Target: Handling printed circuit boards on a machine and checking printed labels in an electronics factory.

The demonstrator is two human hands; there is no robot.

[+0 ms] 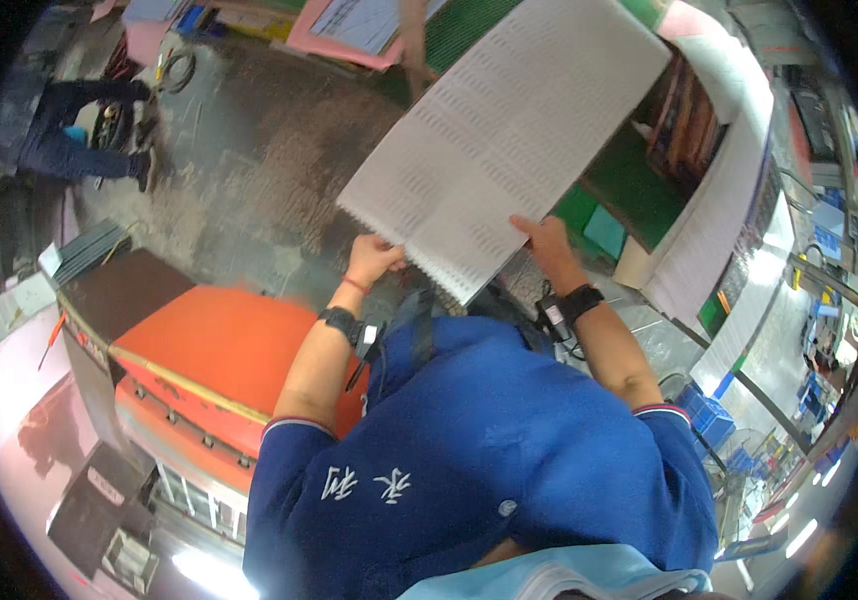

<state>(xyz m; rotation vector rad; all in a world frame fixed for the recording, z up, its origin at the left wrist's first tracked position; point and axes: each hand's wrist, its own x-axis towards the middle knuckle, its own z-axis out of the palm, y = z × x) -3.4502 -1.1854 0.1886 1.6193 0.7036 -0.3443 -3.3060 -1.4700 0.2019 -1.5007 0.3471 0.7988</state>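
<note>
Grey, stained workshop floor spreads to the left of a large white rectangular paper sheet printed with rows of small grey marks, while a person in dark trousers appears farther left. A broad, flat orange panel lies below and left of the sheet; a green surface shows to its right, alongside long, curving white paper. The sheet's long axis slants from near the wearer's waist away to the upper right, its serrated short edge facing the wearer. At that edge, the left hand pinches the paper between bunched fingertips. At the sheet's right long edge, the right hand lays one digit across the printed face; whether its other fingers grip beneath cannot be told.
</note>
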